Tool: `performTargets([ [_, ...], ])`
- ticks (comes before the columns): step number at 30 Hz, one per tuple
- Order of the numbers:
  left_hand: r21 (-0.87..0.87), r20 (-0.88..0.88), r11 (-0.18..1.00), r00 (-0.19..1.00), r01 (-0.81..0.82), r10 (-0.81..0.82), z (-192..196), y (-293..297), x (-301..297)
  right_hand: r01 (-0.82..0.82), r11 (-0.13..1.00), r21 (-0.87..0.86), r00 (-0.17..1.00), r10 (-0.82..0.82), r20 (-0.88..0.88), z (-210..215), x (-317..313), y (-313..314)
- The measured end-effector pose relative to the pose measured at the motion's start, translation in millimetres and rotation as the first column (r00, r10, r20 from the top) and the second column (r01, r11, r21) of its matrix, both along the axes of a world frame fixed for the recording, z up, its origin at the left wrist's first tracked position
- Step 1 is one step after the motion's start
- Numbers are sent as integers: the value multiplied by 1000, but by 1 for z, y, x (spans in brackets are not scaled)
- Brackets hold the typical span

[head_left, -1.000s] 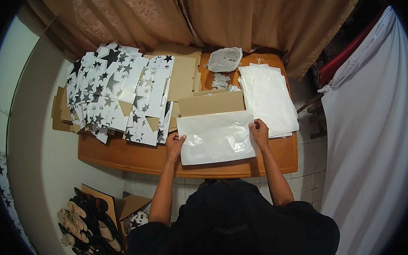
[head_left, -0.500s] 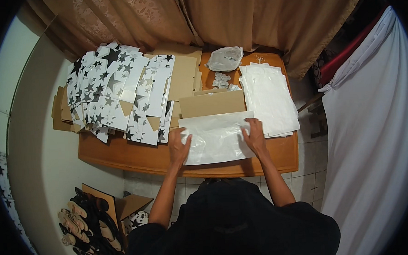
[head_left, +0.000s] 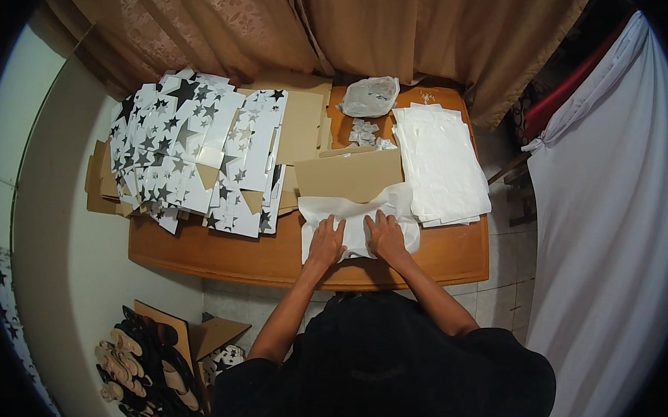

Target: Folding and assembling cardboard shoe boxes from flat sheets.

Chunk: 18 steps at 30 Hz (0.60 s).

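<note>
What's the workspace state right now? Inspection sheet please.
Surface: wooden table, front strip bare.
Job's things: white tissue sheet, crumpled, partly over a brown cardboard piece.
Clutter: star-printed flat boxes piled left; white sheet stack right; plastic bag at back.
Grippers: left hand and right hand flat on the tissue, side by side.
Cables: nothing seen.
Surroundings: brown curtain behind; box of shoes on floor.

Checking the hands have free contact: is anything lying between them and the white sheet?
Nothing visible does. The left hand and right hand both lie flat on the white sheet, which sits on the table just below the brown card.
</note>
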<state>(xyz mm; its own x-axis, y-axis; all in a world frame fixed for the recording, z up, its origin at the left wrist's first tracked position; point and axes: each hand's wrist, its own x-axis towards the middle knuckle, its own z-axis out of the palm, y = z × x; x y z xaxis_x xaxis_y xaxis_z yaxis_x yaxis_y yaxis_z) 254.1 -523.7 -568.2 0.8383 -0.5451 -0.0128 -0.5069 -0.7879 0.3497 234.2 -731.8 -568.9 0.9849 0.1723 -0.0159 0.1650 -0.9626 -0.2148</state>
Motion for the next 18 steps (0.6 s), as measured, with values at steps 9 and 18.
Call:
performTargets([
  [9, 97, -118, 992, 989, -78, 90, -27, -7, 9, 18, 1000, 5, 994, -17, -108, -23, 7, 2],
  [18, 140, -226, 988, 969, -69, 100, -54, -11, 20, 10, 999, 32, 963, -1, -271, -46, 22, 0],
])
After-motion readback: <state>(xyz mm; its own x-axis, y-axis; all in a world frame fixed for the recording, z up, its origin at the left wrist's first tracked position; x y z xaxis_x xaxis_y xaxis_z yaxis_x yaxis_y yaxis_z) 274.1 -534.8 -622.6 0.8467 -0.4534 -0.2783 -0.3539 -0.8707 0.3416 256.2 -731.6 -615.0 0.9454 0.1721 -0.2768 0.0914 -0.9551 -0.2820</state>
